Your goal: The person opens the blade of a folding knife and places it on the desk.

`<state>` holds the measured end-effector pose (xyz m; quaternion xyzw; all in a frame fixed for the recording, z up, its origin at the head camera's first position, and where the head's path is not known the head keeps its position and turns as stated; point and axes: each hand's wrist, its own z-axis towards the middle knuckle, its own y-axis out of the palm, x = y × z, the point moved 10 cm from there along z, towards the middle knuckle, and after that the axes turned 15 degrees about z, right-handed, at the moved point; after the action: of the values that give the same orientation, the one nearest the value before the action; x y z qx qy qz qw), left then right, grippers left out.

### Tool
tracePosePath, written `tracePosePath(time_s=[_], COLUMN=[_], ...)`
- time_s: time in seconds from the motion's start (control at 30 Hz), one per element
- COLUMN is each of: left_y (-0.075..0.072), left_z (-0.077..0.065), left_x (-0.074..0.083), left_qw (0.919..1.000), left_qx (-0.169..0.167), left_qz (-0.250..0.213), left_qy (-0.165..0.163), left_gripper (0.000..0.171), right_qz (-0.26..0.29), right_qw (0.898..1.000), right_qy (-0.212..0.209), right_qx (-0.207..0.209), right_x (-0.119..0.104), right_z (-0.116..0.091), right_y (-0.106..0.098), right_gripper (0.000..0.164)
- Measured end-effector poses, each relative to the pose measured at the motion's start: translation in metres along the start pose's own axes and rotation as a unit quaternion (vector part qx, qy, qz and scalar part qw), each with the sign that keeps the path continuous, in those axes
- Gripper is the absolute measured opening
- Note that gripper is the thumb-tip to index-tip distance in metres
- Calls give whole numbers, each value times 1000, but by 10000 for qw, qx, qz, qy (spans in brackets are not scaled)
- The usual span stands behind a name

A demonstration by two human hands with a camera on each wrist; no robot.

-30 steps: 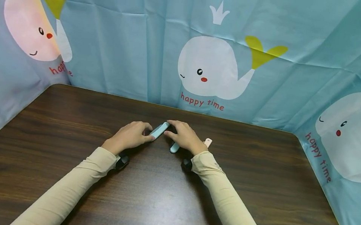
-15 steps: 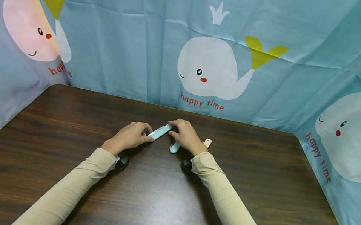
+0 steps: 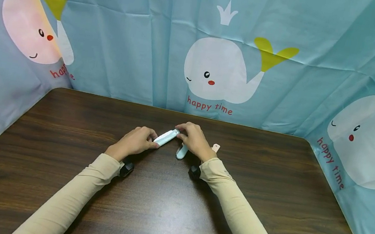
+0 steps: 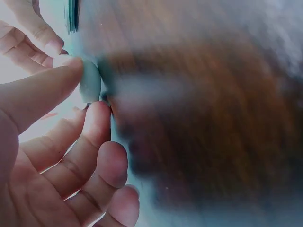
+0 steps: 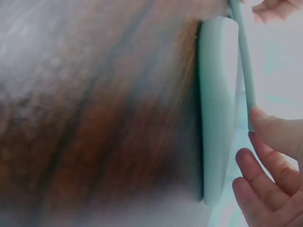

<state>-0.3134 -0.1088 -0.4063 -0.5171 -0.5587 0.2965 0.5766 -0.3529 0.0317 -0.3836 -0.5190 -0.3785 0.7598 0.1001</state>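
Both hands meet at a slim pale-blue handle-like piece (image 3: 167, 138) with a white upper edge and a small round mark near its right end. Its lower-left end is pinched by my left hand (image 3: 137, 140) between thumb and index finger; in the left wrist view, this mint end (image 4: 91, 82) shows between the fingertips. My right hand (image 3: 196, 139) pinches the upper-right end, and in the right wrist view the thumb (image 5: 274, 132) presses that end. Under the right hand lies a second pale-blue handle (image 3: 181, 153), its middle hidden.
A cream tip with a hole (image 3: 215, 148) sticks out beyond the right hand. The dark wood table (image 3: 154, 207) spreads around the arms. Behind it hangs a blue whale-print curtain (image 3: 128, 54). Black wrist devices sit under both cuffs.
The right hand has shifted slightly right and away and now pinches the slim piece's upper end. That piece has turned a little flatter, and a white edge shows along it. The left hand stays put.
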Motion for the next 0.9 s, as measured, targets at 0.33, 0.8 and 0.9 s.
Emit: tracePosePath(time_s=[0.33,0.8,0.9], left_y=[-2,-9,-12], left_z=[1,-2,-3], left_x=[3,8,11], left_qw=[9991,9969,9962], left_qx=[168,385,436], left_qz=[-219,-397,-391], left_qy=[335,554,638], left_gripper=[17,16,16], right_qz=[203,669,733], right_qw=[9997,9971,9966], right_qy=[-108,-333,-347], right_qx=[88,134,139], right_x=[-3,-8,-8], right_z=[-4,-13,-15], right_y=[-4,-15,-19], right_gripper=[24,23,23])
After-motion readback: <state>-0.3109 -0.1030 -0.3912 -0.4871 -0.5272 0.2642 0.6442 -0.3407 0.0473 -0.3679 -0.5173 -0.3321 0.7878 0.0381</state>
